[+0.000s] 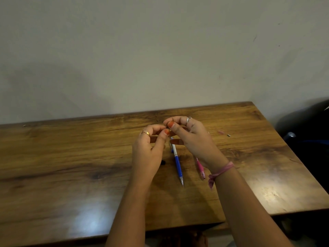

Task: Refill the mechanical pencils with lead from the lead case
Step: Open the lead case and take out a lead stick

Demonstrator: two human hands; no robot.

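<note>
My left hand (151,145) and my right hand (192,136) meet fingertip to fingertip above the wooden table (71,157), thumbs pressed close together. They pinch a small dark piece (168,126) between them, mostly hidden by the fingers, so I cannot tell what it is. A blue-and-white mechanical pencil (178,163) lies on the table just below the hands, tip pointing towards me. A pink mechanical pencil (200,169) lies to its right, partly under my right wrist. A small black object (163,162) rests beside my left wrist.
Two tiny parts, one pink (221,132) and one pale (228,135), lie on the table right of my right hand. The table's far edge meets a plain wall. A dark chair or bag (309,132) stands off the right edge.
</note>
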